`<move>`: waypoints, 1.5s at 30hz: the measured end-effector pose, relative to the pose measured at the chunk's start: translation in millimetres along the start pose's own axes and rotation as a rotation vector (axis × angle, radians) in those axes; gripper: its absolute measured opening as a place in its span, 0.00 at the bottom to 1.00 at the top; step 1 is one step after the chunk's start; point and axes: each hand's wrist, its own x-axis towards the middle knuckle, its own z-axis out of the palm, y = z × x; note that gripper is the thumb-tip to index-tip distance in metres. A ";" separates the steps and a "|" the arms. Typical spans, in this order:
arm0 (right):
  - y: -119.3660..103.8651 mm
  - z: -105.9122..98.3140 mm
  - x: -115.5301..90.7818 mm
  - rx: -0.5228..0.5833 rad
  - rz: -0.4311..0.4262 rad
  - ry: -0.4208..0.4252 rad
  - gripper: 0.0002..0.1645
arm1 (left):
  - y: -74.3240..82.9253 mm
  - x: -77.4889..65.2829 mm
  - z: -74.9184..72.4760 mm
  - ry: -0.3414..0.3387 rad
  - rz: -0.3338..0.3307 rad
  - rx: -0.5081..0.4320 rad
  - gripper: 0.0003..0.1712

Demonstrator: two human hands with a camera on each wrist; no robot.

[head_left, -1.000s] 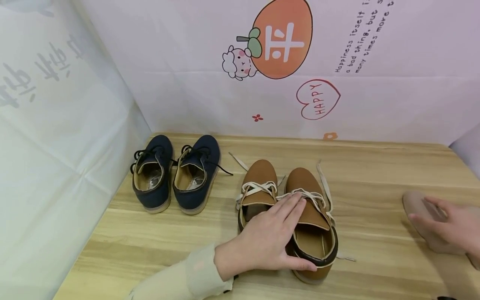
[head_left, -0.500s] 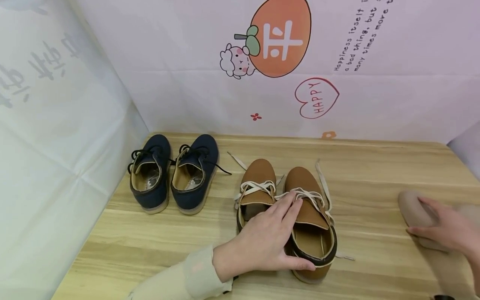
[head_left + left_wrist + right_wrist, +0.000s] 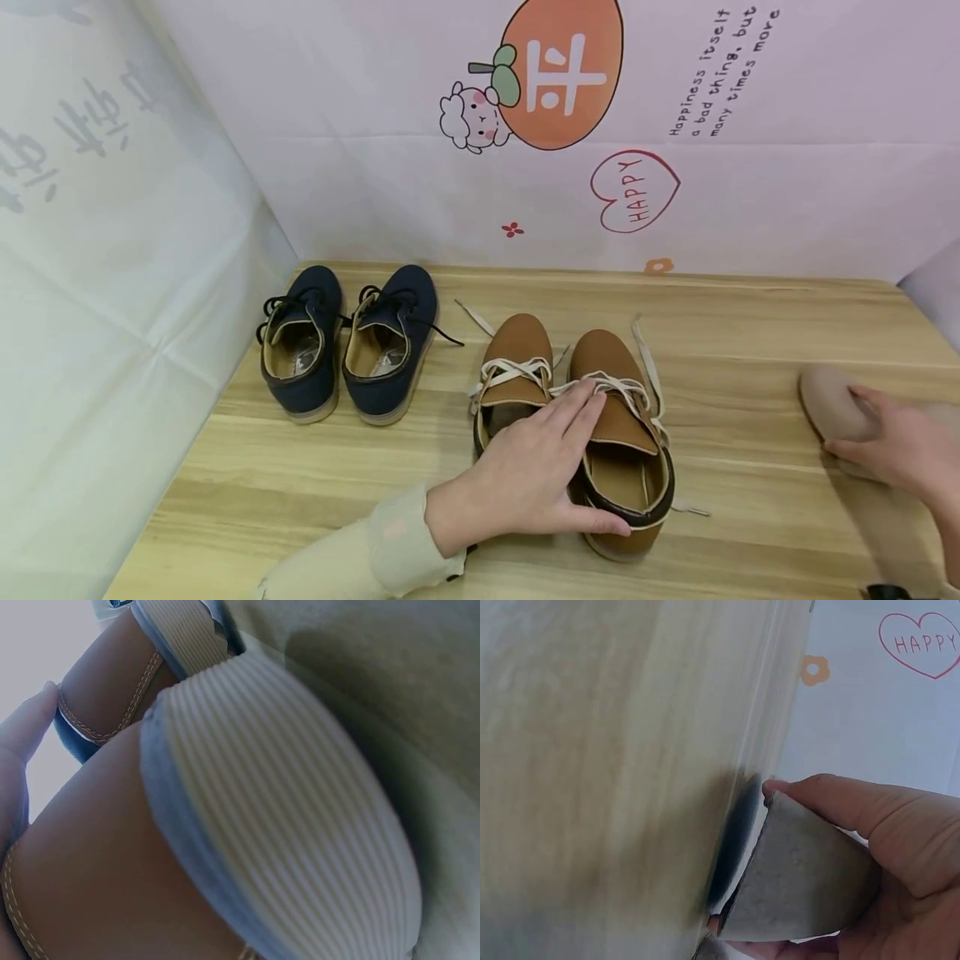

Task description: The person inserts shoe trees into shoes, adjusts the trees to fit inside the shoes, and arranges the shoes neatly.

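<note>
Two brown lace-up shoes stand side by side in the head view. My left hand [image 3: 525,475] lies across them, its long fingers straight over the laces and tongue of the right brown shoe [image 3: 633,442]. The thumb touches that shoe's heel. The left brown shoe [image 3: 517,350] is partly covered by the hand; the left wrist view shows ribbed soles [image 3: 292,810] up close. At the far right, my right hand [image 3: 900,446] grips a grey-beige shoe [image 3: 828,404] between thumb and fingers. The right wrist view shows its toe [image 3: 795,877] in the grasp, close to the wooden surface.
A pair of navy shoes [image 3: 390,350] with black laces stands at the left on the wooden board [image 3: 315,500]. Behind it rises a printed white backdrop [image 3: 360,183]. Another grey-beige surface [image 3: 945,417] shows behind the right hand, partly hidden.
My right hand has shifted a little leftward and turned with the grey-beige shoe, its thumb now along the shoe's near side. The left hand and the brown and navy shoes have stayed put.
</note>
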 end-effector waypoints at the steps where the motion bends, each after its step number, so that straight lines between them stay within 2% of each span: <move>1: -0.7 0.2 -0.6 0.006 0.003 0.012 0.55 | 0.0 -0.2 0.0 -0.002 0.000 0.000 0.73; 14: -13.4 -1.5 -2.1 0.052 0.009 0.040 0.53 | -0.9 -1.6 -0.3 0.007 -0.002 0.003 0.73; 22: -23.3 -5.9 2.3 0.072 -0.008 -0.014 0.55 | -0.9 -1.5 0.7 0.029 0.004 0.015 0.72; 29: -34.5 -11.5 1.1 0.043 -0.013 -0.077 0.56 | 0.6 -1.5 1.1 0.003 0.004 -0.009 0.72; 35: -48.4 -14.2 0.7 0.024 -0.051 -0.078 0.55 | 0.9 -1.9 2.1 0.012 0.012 0.007 0.71; 45: -79.0 -26.4 -0.1 0.092 -0.111 -0.074 0.56 | -0.8 0.1 0.8 0.033 0.013 0.007 0.71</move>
